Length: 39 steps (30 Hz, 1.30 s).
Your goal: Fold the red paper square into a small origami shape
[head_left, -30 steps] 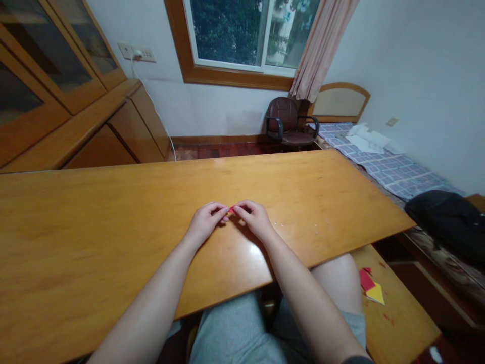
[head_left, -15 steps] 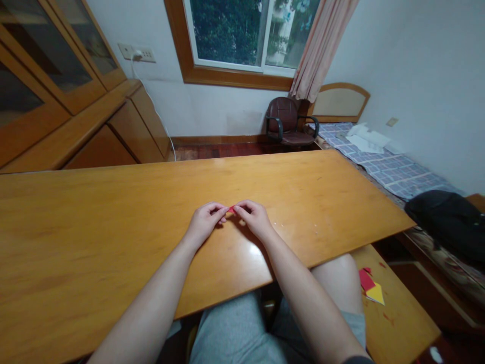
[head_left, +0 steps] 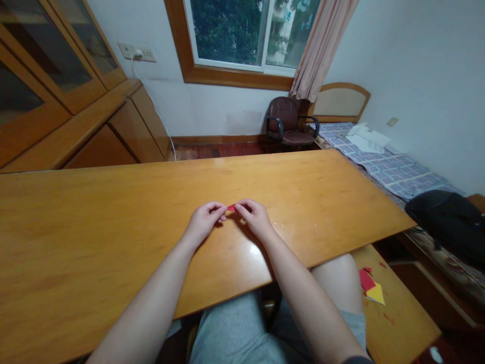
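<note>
A small piece of red paper lies pinched between both hands over the middle of a long wooden table. My left hand has its fingers curled, thumb and fingertips closed on the paper's left end. My right hand is curled the same way on the right end. Most of the paper is hidden by the fingers. Both forearms rest over the table's near edge.
Red and yellow paper pieces lie on a low wooden bench at my right knee. A bed with a black bag runs along the right. A brown armchair stands under the window, cabinets on the left.
Both hands have lifted very slightly and a bit more of the red paper shows between the fingertips. Otherwise nothing has moved.
</note>
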Each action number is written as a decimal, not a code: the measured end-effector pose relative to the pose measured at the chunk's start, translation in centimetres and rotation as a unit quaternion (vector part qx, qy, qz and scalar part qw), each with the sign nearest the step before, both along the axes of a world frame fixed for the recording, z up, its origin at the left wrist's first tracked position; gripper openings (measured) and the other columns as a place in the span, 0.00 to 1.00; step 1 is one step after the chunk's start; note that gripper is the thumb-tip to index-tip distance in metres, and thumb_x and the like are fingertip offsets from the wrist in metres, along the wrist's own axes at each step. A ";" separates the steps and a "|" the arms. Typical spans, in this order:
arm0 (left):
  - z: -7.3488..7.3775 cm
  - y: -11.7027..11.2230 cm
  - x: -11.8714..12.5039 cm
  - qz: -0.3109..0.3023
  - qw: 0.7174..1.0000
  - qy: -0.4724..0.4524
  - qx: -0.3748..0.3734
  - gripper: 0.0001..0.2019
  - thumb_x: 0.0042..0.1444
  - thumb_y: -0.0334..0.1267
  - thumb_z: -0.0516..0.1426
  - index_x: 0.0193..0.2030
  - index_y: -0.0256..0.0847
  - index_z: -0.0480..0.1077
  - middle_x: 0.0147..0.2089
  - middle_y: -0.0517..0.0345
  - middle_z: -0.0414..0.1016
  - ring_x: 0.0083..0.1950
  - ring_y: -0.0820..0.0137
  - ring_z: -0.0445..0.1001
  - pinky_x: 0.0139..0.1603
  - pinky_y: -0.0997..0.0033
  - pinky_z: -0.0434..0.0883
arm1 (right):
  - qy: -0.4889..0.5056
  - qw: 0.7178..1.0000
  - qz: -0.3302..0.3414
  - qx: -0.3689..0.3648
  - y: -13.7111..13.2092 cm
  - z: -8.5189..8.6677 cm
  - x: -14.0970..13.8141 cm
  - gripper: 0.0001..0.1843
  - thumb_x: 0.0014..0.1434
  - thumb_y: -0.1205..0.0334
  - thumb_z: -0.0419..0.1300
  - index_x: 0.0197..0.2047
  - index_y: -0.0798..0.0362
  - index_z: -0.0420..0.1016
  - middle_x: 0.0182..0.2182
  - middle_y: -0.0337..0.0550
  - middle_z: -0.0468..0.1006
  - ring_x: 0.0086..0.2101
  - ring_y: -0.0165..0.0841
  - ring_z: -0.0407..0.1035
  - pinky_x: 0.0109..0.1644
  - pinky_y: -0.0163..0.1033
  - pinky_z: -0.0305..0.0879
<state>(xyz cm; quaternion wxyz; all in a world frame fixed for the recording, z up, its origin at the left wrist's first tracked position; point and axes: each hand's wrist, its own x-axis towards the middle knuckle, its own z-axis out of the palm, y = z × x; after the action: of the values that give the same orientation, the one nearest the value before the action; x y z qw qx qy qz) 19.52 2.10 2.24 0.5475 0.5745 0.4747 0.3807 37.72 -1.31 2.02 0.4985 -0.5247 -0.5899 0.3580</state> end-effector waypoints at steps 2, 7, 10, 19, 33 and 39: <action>-0.2 0.1 -0.1 0.011 1.000 0.004 0.005 0.20 0.48 0.53 0.64 0.35 0.36 0.74 0.25 0.57 0.75 0.26 0.71 0.72 0.29 0.73 0.69 | 0.009 1.000 0.004 -0.005 0.1 -0.1 0.0 0.13 0.62 0.54 0.59 0.38 0.53 0.80 0.34 0.44 0.81 0.35 0.33 0.73 0.40 0.36 0.67; -0.2 0.1 -0.1 0.013 1.000 0.006 0.002 0.19 0.48 0.53 0.64 0.34 0.35 0.74 0.24 0.57 0.75 0.26 0.71 0.72 0.29 0.73 0.69 | 0.041 0.999 0.011 -0.029 0.2 -0.1 -0.2 0.15 0.60 0.52 0.60 0.43 0.54 0.79 0.36 0.45 0.82 0.33 0.32 0.74 0.39 0.36 0.68; 0.1 -0.1 0.0 0.011 1.000 0.005 0.000 0.20 0.47 0.53 0.64 0.34 0.36 0.74 0.24 0.57 0.75 0.25 0.71 0.72 0.28 0.73 0.69 | 0.024 0.999 0.020 -0.029 0.1 -0.2 -0.3 0.14 0.59 0.52 0.61 0.39 0.54 0.80 0.34 0.45 0.82 0.32 0.32 0.73 0.40 0.36 0.68; 0.4 -0.3 -0.1 -0.014 1.000 -0.004 0.003 0.19 0.50 0.53 0.62 0.35 0.37 0.72 0.25 0.56 0.76 0.25 0.70 0.73 0.29 0.72 0.70 | -0.001 1.000 0.018 -0.022 0.1 -0.4 -0.1 0.14 0.61 0.52 0.59 0.37 0.54 0.79 0.31 0.42 0.80 0.32 0.32 0.71 0.38 0.35 0.66; 0.8 -0.7 0.0 -0.042 0.999 0.008 -0.001 0.17 0.52 0.51 0.62 0.33 0.37 0.74 0.23 0.59 0.72 0.24 0.73 0.69 0.26 0.75 0.67 | 0.024 0.998 0.046 -0.029 0.1 -0.5 -0.1 0.16 0.59 0.50 0.60 0.35 0.54 0.78 0.30 0.41 0.79 0.30 0.31 0.70 0.38 0.34 0.66; 0.7 -0.7 0.0 -0.008 1.000 -0.019 -0.010 0.17 0.49 0.52 0.63 0.33 0.37 0.74 0.23 0.60 0.72 0.23 0.74 0.69 0.25 0.75 0.66 | 0.035 0.998 0.037 -0.043 0.1 -0.3 -0.1 0.16 0.60 0.49 0.59 0.34 0.55 0.77 0.28 0.41 0.78 0.30 0.31 0.70 0.35 0.34 0.65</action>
<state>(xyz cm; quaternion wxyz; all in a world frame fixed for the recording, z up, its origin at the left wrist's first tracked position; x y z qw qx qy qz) 19.49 1.43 2.96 0.5651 0.5656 0.4631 0.3826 37.62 -1.22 1.76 0.4825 -0.5106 -0.5751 0.4193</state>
